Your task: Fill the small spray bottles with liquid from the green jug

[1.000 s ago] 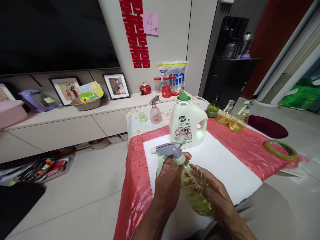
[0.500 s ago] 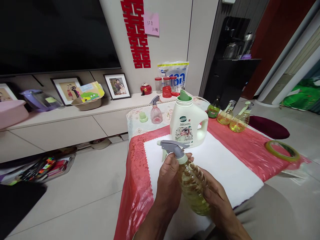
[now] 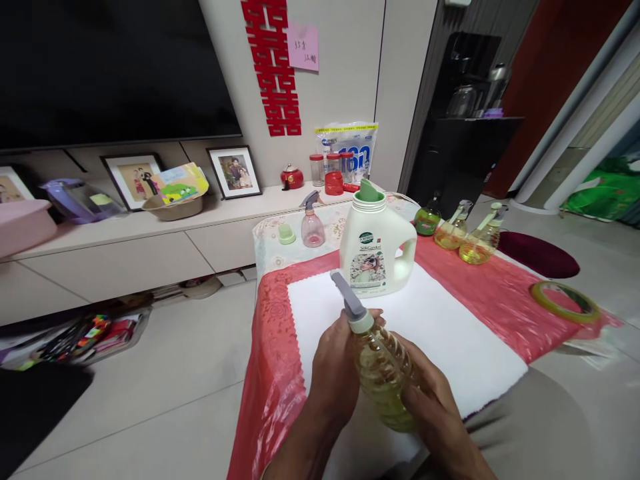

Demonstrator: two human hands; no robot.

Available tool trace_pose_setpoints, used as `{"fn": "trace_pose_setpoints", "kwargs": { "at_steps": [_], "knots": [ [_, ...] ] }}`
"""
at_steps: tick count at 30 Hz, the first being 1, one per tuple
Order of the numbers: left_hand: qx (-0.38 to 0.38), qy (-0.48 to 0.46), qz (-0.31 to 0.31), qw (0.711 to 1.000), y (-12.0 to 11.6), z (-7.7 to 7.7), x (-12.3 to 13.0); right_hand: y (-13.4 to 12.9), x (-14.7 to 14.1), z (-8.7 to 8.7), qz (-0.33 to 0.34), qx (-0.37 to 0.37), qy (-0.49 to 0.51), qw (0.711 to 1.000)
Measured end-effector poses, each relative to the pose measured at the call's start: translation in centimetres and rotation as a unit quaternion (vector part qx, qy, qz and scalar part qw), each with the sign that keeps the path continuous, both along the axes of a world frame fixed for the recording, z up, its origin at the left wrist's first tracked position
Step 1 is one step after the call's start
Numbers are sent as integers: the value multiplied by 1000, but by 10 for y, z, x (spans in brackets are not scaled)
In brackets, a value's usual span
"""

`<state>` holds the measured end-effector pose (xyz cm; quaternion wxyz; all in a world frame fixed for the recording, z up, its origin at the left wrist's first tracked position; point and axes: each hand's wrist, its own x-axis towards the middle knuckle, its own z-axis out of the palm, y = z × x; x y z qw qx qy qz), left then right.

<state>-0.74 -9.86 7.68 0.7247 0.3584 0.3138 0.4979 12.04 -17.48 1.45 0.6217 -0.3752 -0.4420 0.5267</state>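
Note:
A clear ribbed spray bottle with yellowish liquid is held tilted over the near edge of the white cloth. My left hand is closed around its neck, just under the grey spray head and pale collar; some of its fingers are hidden behind the bottle. My right hand grips the lower body from the right side. Beyond them stands a white jug with a handle, its cap off and a green spout showing in its mouth.
A pink spray bottle and a green cap stand at the table's far left. Two filled spray bottles and a green bottle are at the back right. A tape roll lies on the red cover.
The spray head has turned on the bottle, its nozzle swinging from pointing left to pointing away from me. My left hand has shifted slightly at the neck; the right keeps its grip.

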Motion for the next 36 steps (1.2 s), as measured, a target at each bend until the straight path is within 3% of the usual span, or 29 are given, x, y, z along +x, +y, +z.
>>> {"fn": "trace_pose_setpoints", "kwargs": {
  "at_steps": [3, 10, 16, 18, 22, 25, 27, 32, 36],
  "knots": [
    [-19, 29, 23, 999, -4, 3, 1, -1, -1, 5, -31, -4, -29, 999],
    [6, -21, 45, 999, -1, -2, 4, -3, 2, 0, -90, 16, -160, 983],
    [1, -84, -93, 992, 9, 8, -9, 0, 6, -6, 7, -24, -7, 1000],
    [-1, -91, -120, 989, 10, 11, -11, 2, 4, -4, 12, -37, 17, 999],
    [-10, -79, -59, 995, 9, 8, -8, 1, 0, 2, -49, -37, -2, 998],
    [2, -79, -13, 997, 9, 5, -4, 0, 2, 5, -88, -26, -104, 990],
    [13, -73, -18, 997, 11, 5, -5, 0, 4, 6, -77, -24, -136, 987],
    [34, -54, -30, 998, 16, 6, -13, 0, 6, 8, -45, -51, -30, 997],
    [43, -67, -58, 995, 17, 7, -14, 0, 7, 5, -11, -39, -36, 999]
  ]
}}
